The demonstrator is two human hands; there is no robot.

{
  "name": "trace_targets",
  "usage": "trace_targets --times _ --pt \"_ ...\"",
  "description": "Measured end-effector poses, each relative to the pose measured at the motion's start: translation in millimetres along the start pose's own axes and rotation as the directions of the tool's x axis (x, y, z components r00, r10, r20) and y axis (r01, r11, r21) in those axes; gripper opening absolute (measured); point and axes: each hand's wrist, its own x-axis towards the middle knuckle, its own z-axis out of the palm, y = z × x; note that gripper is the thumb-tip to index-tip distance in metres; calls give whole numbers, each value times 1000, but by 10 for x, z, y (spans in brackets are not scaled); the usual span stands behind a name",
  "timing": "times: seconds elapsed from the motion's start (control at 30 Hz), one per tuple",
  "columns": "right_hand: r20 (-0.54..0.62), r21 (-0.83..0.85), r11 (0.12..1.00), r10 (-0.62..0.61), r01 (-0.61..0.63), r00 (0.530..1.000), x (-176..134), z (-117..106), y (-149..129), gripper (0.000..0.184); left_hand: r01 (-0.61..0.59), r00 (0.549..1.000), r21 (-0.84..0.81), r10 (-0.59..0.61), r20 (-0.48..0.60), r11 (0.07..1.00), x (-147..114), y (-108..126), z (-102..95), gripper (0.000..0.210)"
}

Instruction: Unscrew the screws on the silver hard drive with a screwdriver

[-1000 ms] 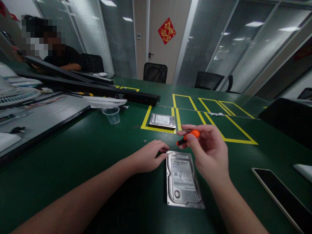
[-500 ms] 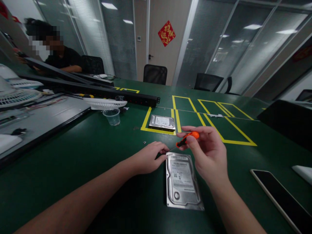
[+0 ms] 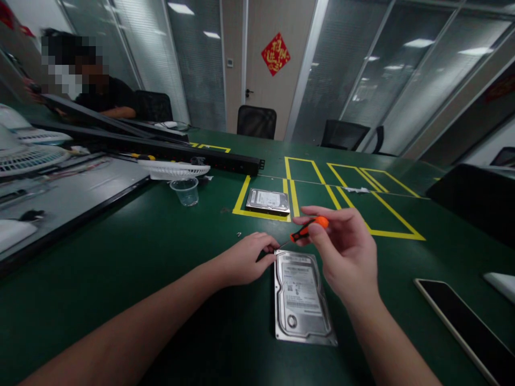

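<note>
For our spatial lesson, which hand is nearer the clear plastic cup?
Left. The left hand is on the near right side of the clear plastic cup; the right hand, farther right, holds a screwdriver.

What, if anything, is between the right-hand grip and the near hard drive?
Only the screwdriver, held in the right-hand grip and slanting down toward the far left corner of the near hard drive. The left-hand grip is at that corner. Nothing else visible is in the way.
</note>
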Motion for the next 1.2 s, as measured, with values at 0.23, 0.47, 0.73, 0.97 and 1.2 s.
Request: trace_targets --times 0.23,0.47,0.73,0.97,1.2 --pt "86 -5 1000 11 -11 996 -10 -27 39 24 -1 1000 3 1 -13 1000 2 -13 10 16" --pt "23 41 999 17 -18 1000 -12 9 14 11 5 1000 -10 -5 -4 1000 -2 -6 3 19" --pt "92 15 999 30 -31 995 -22 -22 53 24 6 1000 2 -6 -6 1000 -3 -8 0 17" --pt "18 27 999 17 -18 1000 -19 2 25 12 -5 1000 -10 5 -10 1000 -14 -23 6 17" --pt "92 19 1000 -4 2 996 -37 -10 48 24 3 1000 4 -3 -6 1000 -7 -12 4 17"
